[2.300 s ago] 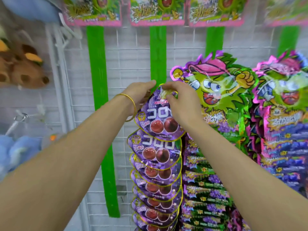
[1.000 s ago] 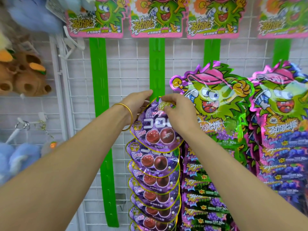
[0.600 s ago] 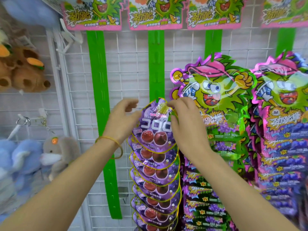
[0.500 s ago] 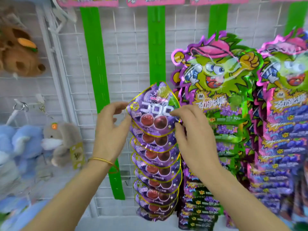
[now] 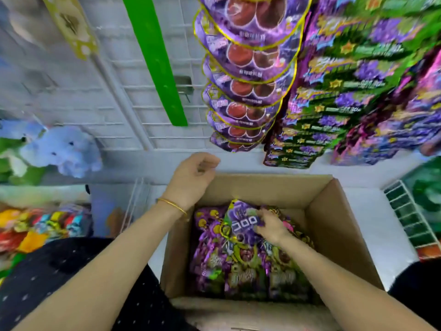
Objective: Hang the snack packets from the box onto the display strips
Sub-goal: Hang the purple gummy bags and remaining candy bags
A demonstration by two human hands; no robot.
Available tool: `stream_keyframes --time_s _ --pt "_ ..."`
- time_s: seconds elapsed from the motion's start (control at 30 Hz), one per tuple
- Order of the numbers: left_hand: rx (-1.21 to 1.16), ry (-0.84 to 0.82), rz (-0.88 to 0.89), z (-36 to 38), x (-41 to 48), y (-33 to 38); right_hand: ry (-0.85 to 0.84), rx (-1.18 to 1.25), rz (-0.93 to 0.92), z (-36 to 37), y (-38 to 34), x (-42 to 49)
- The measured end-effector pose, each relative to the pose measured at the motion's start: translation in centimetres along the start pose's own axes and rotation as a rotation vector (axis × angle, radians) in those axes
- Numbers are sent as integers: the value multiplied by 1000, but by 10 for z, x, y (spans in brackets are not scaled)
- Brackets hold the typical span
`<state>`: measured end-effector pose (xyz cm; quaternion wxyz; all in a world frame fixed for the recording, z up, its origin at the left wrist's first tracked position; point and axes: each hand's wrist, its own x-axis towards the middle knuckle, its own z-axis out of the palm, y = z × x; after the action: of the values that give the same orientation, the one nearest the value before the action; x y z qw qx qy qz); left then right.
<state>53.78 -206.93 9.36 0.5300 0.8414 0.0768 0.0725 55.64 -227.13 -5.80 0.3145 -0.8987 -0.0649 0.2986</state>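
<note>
The right hand is pinching the upper part of a purple packet lying uppermost inside the box, grip curled round it. The left hand is hovering empty, loosely curled. Judged light, limp, slippery: hold the top seam.

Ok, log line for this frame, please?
stage: picking from box | left hand: empty, over box rim | right hand: grips purple packet | hung packets: column above box
</note>
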Motion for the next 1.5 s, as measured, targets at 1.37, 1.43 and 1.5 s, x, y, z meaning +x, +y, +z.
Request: stream_keyframes --time_s 1.37,1.43,1.5 --pt "91 -212 110 -15 -12 62 335 487 -544 -127 -132 -102" --pt "93 -188 185 -26 -2 88 467 493 -635 -146 -155 -114" --pt "140 -179 280 -40 11 123 551 532 -685 -170 -177 -124"
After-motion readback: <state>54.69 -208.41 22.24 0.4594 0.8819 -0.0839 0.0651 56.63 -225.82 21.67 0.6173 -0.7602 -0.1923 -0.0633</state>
